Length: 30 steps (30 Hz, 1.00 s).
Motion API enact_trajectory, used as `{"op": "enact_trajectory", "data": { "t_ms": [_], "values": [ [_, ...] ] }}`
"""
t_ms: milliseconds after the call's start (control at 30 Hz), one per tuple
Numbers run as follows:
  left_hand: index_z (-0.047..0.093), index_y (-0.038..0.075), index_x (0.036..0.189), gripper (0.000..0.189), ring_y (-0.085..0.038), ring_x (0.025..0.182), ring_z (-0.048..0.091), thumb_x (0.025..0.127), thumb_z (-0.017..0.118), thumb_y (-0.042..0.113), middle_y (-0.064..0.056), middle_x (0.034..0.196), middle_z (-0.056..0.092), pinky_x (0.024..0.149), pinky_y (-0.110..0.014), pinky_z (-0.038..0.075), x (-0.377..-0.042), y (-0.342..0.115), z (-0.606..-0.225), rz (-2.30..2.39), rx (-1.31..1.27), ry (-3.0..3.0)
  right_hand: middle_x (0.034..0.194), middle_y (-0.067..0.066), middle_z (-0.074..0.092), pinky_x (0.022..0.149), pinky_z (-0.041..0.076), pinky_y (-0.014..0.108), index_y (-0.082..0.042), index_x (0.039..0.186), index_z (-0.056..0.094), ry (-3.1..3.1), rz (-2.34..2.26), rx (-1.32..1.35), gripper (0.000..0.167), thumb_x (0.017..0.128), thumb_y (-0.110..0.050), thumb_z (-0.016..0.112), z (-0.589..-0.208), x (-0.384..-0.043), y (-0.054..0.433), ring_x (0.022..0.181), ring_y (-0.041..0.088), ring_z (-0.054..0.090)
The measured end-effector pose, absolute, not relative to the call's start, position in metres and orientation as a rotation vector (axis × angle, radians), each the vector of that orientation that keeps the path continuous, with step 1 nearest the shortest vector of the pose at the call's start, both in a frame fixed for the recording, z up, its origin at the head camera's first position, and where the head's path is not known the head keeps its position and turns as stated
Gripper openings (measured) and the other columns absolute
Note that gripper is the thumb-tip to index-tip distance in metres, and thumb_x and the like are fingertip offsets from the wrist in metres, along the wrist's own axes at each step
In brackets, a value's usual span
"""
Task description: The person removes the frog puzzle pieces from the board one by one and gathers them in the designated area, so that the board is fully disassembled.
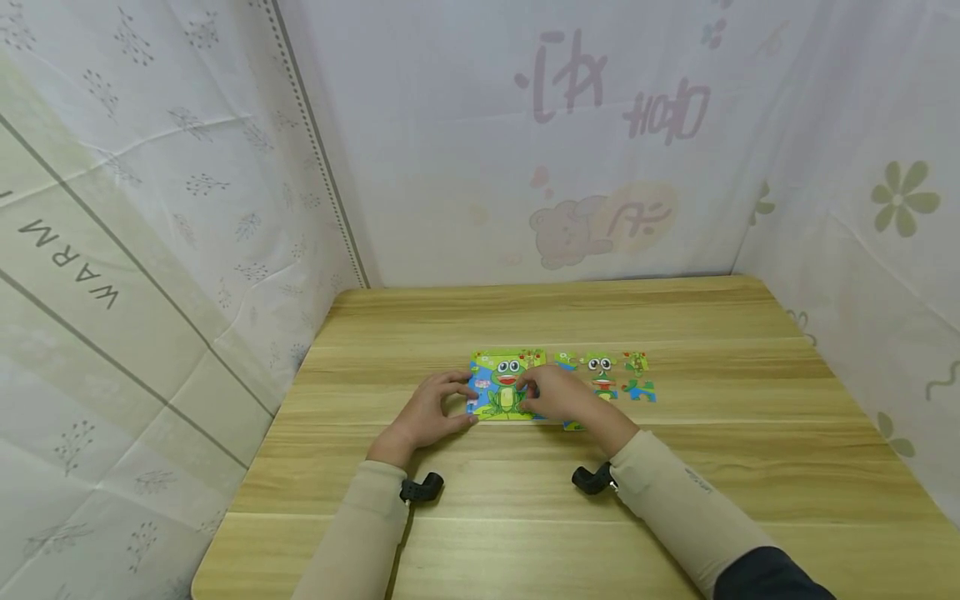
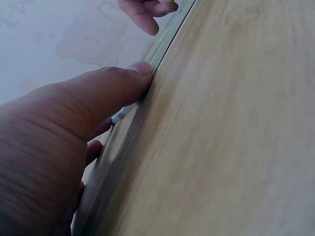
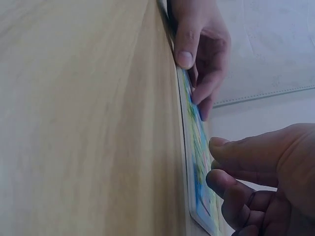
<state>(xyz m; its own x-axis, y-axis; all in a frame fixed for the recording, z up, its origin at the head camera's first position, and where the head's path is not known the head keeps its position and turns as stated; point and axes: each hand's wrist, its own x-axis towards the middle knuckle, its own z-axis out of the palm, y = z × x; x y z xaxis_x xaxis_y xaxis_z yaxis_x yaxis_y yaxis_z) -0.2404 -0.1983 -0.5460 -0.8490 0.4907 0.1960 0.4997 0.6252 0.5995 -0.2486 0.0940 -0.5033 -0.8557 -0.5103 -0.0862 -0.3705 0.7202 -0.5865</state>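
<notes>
A frog jigsaw puzzle (image 1: 507, 400) lies flat on the table, its picture showing a green frog on a blue and green ground. My left hand (image 1: 435, 408) holds it at the left side, fingers on the left edge and thumb at the near left corner. Over the puzzle's right part hovers my right hand (image 1: 555, 393), thumb and forefinger bent toward each other. In the right wrist view, no piece shows between the right hand's fingertips (image 3: 219, 142). To the right lie loose puzzle pieces (image 1: 640, 390), some partly hidden behind the right hand and forearm.
The wooden table (image 1: 480, 517) has its far edge against a printed curtain (image 1: 450, 167). More curtain hangs along the left and right sides. A black wrist device (image 1: 422, 487) is strapped on each sleeved forearm.
</notes>
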Motion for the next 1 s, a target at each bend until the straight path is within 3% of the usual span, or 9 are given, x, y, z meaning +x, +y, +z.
{"op": "enact_trajectory", "data": {
  "t_ms": [233,567,1000],
  "values": [
    [0.077,0.021,0.118,0.032,-0.030,0.143,0.044,0.091,0.085,0.036,-0.002,0.155,0.053,0.118,-0.058,0.036,-0.240,-0.198,-0.546,-1.049,-0.855,-2.831,0.081,-0.006,0.063,0.063,0.051,0.030,-0.007,0.130,0.072,2.676,-0.850,-0.682,0.037,0.097,-0.022,0.079,-0.507,-0.249,0.087,0.067,0.012,0.057],
    [0.077,0.020,0.117,0.032,-0.031,0.144,0.045,0.090,0.087,0.034,-0.004,0.154,0.054,0.119,-0.058,0.035,-0.242,-0.198,-0.547,-1.042,-0.870,-2.809,0.075,-0.006,0.062,0.064,0.051,0.031,-0.006,0.116,0.076,2.743,-0.818,-0.695,0.029,0.092,-0.020,0.084,-0.507,-0.247,0.081,0.065,0.011,0.056],
    [0.077,0.017,0.116,0.032,-0.033,0.144,0.045,0.089,0.087,0.032,-0.006,0.154,0.055,0.119,-0.059,0.035,-0.241,-0.197,-0.545,-1.050,-0.869,-2.809,0.074,-0.004,0.060,0.064,0.050,0.031,-0.008,0.108,0.073,2.750,-0.756,-0.636,0.025,0.091,-0.021,0.085,-0.504,-0.249,0.075,0.065,0.013,0.055]
  ]
}}
